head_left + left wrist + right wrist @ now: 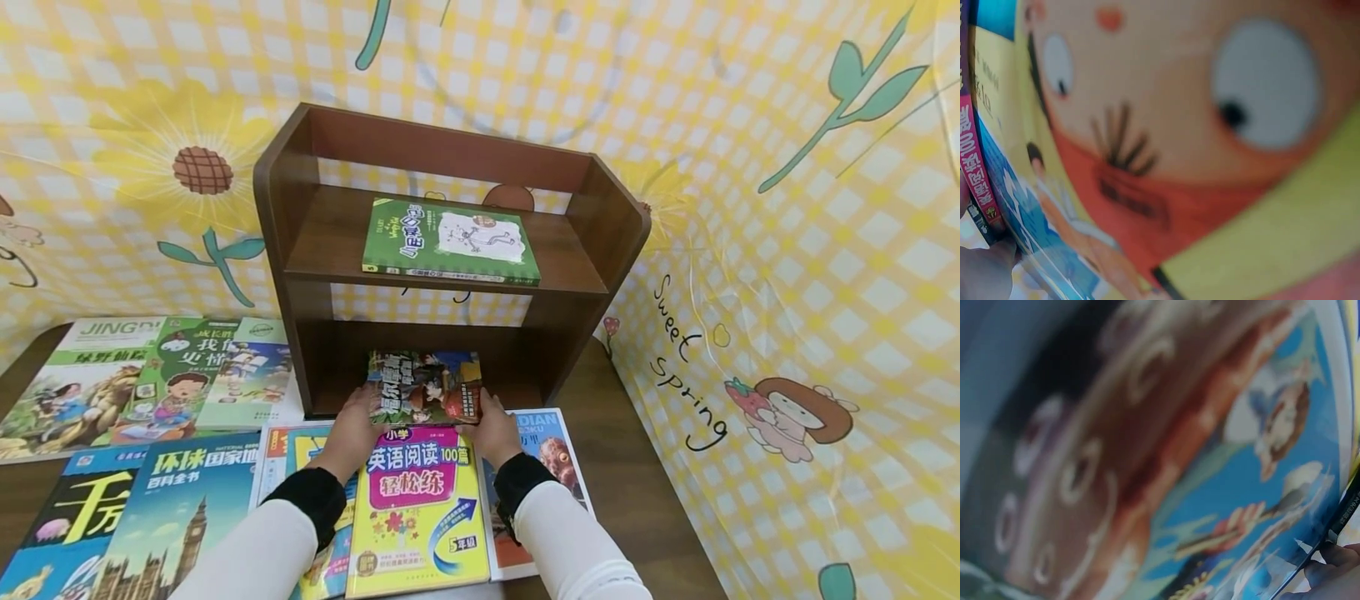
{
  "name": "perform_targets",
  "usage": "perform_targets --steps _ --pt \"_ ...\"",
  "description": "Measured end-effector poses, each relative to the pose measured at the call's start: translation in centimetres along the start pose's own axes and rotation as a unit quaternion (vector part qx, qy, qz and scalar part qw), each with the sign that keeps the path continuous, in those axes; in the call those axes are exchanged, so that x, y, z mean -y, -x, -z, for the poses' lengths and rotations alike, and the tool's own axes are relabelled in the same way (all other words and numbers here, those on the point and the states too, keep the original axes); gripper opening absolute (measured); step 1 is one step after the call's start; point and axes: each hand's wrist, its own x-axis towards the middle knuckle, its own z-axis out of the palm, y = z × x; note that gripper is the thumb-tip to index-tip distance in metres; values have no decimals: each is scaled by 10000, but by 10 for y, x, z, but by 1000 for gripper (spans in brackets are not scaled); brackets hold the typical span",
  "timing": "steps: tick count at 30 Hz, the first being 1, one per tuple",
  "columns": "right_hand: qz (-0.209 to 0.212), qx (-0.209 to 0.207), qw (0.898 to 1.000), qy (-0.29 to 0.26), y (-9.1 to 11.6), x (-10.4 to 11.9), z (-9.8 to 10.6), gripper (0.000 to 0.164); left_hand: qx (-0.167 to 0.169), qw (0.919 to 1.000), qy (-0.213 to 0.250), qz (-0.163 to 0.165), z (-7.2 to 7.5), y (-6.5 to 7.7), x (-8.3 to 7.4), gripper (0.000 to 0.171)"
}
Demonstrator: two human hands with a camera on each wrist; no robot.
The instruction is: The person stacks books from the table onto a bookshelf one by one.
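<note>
A dark book with a colourful cartoon cover (425,387) lies nearly flat at the opening of the lower compartment of a brown wooden bookshelf (272,200). My left hand (356,435) grips its left edge, and my right hand (492,432) holds the right edge. Just below them, a yellow exercise book (420,521) rests on the pile in front of the shelf. Wrist views are filled mostly by blurred covers. Part of the left hand (988,272) shows at the lower left there, and part of the right hand (1334,575) at the lower right.
A green book (450,242) lies flat on the upper shelf. To the left are a blue book with a clock tower (183,517) and several other books, including a green one (176,379). A book with an octopus cover (558,467) is beneath my right arm. Yellow checked cloth (750,275) hangs around.
</note>
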Motion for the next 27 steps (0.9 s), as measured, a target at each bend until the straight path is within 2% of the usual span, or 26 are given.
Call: perform_targets --steps 5,10,18,27 --pt "144 -258 9985 464 -4 -2 -1 71 -80 9998 43 -156 -4 -3 -1 70" --pt "132 -270 9987 412 -5 -3 -1 67 -43 9997 69 -212 -5 -6 -2 69" --pt "269 -280 9986 355 -7 -3 0 62 -232 9995 -99 -195 -4 -12 -5 68" --pt "347 -256 9979 475 -7 -6 -1 60 -55 9998 -177 -34 -3 -13 -9 65"
